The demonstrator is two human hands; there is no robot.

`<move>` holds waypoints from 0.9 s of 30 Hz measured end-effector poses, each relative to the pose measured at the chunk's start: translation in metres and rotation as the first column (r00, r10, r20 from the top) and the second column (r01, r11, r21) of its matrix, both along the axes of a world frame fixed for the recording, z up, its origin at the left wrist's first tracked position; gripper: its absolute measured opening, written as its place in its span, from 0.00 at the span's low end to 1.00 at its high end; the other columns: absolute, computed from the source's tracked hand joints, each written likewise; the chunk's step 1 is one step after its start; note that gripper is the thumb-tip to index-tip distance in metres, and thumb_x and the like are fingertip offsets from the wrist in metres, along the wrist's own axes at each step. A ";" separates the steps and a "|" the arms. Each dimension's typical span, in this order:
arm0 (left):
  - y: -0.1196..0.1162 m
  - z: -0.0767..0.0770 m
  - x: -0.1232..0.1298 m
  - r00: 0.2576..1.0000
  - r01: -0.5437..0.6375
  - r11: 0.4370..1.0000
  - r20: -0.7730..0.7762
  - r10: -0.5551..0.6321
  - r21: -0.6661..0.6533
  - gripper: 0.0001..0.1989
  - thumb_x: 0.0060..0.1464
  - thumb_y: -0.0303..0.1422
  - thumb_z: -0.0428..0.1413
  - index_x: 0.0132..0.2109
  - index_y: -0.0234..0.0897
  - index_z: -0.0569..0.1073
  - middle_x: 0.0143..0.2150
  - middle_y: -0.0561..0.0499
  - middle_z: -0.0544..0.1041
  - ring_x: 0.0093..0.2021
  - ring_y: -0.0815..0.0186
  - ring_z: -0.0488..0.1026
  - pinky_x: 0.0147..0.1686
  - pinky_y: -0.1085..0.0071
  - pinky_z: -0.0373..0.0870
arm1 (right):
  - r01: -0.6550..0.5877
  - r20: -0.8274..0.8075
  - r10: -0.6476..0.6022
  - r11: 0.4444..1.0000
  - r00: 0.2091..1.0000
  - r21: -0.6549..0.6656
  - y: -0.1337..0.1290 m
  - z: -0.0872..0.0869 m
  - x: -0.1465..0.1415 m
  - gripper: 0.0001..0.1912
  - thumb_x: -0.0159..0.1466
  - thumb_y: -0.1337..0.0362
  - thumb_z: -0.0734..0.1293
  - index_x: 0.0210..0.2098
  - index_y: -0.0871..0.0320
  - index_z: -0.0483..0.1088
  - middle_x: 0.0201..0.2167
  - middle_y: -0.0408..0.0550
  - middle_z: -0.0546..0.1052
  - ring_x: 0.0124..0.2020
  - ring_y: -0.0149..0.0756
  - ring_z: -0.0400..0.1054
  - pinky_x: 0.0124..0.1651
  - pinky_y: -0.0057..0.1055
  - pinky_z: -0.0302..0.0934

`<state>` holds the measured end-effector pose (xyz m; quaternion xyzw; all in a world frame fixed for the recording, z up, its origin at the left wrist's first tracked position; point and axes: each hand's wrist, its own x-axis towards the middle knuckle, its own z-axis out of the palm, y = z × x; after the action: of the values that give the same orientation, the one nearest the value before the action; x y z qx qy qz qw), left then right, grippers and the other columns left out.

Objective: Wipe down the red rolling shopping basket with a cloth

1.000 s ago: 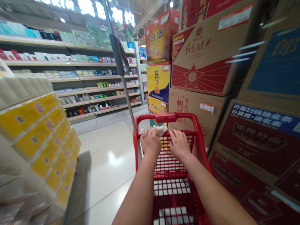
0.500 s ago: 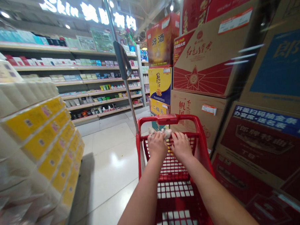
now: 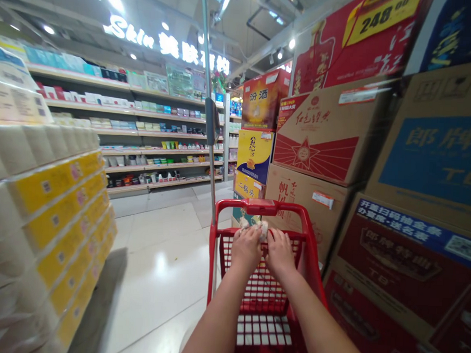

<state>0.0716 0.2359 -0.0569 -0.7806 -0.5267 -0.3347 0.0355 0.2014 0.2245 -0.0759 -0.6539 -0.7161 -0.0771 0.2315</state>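
A red plastic shopping cart (image 3: 312, 258) with grid walls stands in front of me. Both my forearms reach over it to the upper edge of its far grid wall. My left hand (image 3: 248, 247) is closed on a small crumpled whitish thing (image 3: 263, 230), which also shows beyond its fingers; I cannot tell what it is. Right beside it, my right hand (image 3: 279, 251) has its fingers bent over the cart's upper edge, the index finger close to the whitish thing. The fingertips of both hands are partly hidden. Beyond them is the cart's raised red handlebar (image 3: 257, 204).
A metal pole (image 3: 212, 170) with a dark grip rises at the cart's left. Stacked liquor cartons (image 3: 315, 138) stand close on the right. Yellow-and-white paper packs (image 3: 58, 215) are piled on the left. Shiny floor tiles (image 3: 149, 277) lead to shelves of cosmetics (image 3: 159, 137).
The view has tilted up and turned slightly, so the cart and hands sit lower in it. Both hands keep their place on the cart, and the whitish thing stays in the left.
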 end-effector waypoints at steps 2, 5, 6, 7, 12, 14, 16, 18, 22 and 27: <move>0.001 0.001 -0.005 0.986 -0.163 0.987 0.044 0.163 -0.004 0.20 0.57 0.26 0.48 0.55 0.40 0.72 0.59 0.47 0.72 0.61 0.56 0.64 0.59 0.54 0.56 | -0.013 -0.006 0.013 1.000 1.000 0.000 -0.001 0.000 0.001 0.29 0.61 0.67 0.59 0.63 0.60 0.61 0.63 0.52 0.63 0.64 0.44 0.50 0.68 0.43 0.37; 0.001 0.001 -0.009 0.944 -0.322 0.946 0.075 0.323 -0.028 0.19 0.58 0.27 0.46 0.54 0.36 0.72 0.59 0.43 0.71 0.61 0.53 0.63 0.57 0.50 0.57 | -0.016 -0.026 0.016 1.000 1.000 -0.011 -0.002 0.002 0.001 0.28 0.63 0.65 0.59 0.63 0.59 0.60 0.63 0.50 0.63 0.64 0.43 0.50 0.68 0.43 0.36; 0.000 0.001 -0.008 0.958 -0.280 0.960 0.064 0.281 -0.023 0.19 0.58 0.26 0.46 0.54 0.36 0.72 0.58 0.44 0.72 0.60 0.54 0.65 0.58 0.51 0.56 | -0.014 -0.031 0.013 1.000 0.999 -0.014 -0.002 0.002 0.001 0.28 0.63 0.65 0.59 0.63 0.59 0.61 0.63 0.50 0.63 0.64 0.43 0.50 0.68 0.43 0.37; -0.001 0.001 -0.007 0.978 -0.202 0.979 0.047 0.202 -0.016 0.19 0.57 0.26 0.47 0.53 0.37 0.73 0.57 0.45 0.73 0.59 0.56 0.66 0.59 0.53 0.55 | -0.010 -0.034 0.010 1.000 0.999 -0.015 -0.002 0.003 0.001 0.28 0.62 0.66 0.59 0.62 0.59 0.61 0.62 0.50 0.63 0.64 0.43 0.50 0.68 0.43 0.37; -0.001 -0.001 -0.002 0.999 -0.046 0.999 0.011 0.046 0.004 0.19 0.56 0.26 0.49 0.53 0.41 0.73 0.59 0.49 0.72 0.61 0.59 0.64 0.61 0.55 0.54 | -0.013 -0.041 0.012 1.000 0.999 -0.019 -0.002 0.003 0.001 0.29 0.61 0.69 0.58 0.62 0.61 0.62 0.63 0.51 0.63 0.64 0.43 0.50 0.68 0.42 0.37; -0.001 -0.001 -0.004 0.980 -0.192 0.981 0.046 0.192 -0.003 0.19 0.57 0.26 0.48 0.54 0.40 0.72 0.59 0.47 0.71 0.63 0.55 0.61 0.60 0.51 0.53 | -0.022 -0.039 0.021 1.000 0.999 -0.013 -0.001 0.002 0.002 0.29 0.62 0.67 0.58 0.62 0.60 0.61 0.63 0.50 0.63 0.64 0.43 0.50 0.68 0.43 0.37; -0.001 -0.001 -0.003 0.969 -0.238 0.971 0.060 0.238 -0.014 0.19 0.57 0.26 0.47 0.54 0.38 0.72 0.59 0.45 0.71 0.62 0.54 0.61 0.60 0.50 0.52 | -0.019 -0.033 0.019 1.000 0.999 -0.008 0.000 0.001 0.002 0.29 0.62 0.67 0.59 0.62 0.59 0.61 0.63 0.50 0.63 0.64 0.43 0.51 0.68 0.43 0.37; -0.003 -0.003 0.003 0.992 -0.121 0.993 0.036 0.121 -0.012 0.20 0.56 0.26 0.48 0.54 0.39 0.72 0.59 0.47 0.71 0.61 0.57 0.63 0.62 0.53 0.51 | -0.011 -0.030 0.011 1.000 0.999 -0.009 0.001 0.000 0.001 0.28 0.62 0.68 0.58 0.62 0.61 0.62 0.62 0.51 0.64 0.64 0.43 0.51 0.68 0.43 0.37; -0.005 -0.003 0.009 0.999 0.040 0.999 -0.001 -0.040 0.004 0.19 0.56 0.29 0.50 0.55 0.43 0.72 0.60 0.50 0.71 0.61 0.60 0.63 0.61 0.55 0.52 | -0.002 -0.056 0.000 1.000 0.998 -0.026 0.001 0.001 0.002 0.29 0.63 0.68 0.56 0.63 0.67 0.60 0.63 0.54 0.64 0.64 0.43 0.52 0.68 0.42 0.38; -0.001 0.001 -0.007 0.945 -0.316 0.948 0.070 0.318 -0.038 0.19 0.58 0.28 0.47 0.54 0.38 0.72 0.57 0.44 0.73 0.64 0.51 0.58 0.58 0.48 0.54 | -0.007 -0.074 0.008 1.000 0.997 0.008 -0.002 0.004 0.003 0.31 0.63 0.67 0.57 0.66 0.65 0.55 0.62 0.53 0.64 0.64 0.41 0.53 0.68 0.40 0.40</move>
<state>0.0648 0.2354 -0.0559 -0.6729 -0.6506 -0.3470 0.0587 0.2044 0.2227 -0.0720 -0.6527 -0.7092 -0.0545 0.2607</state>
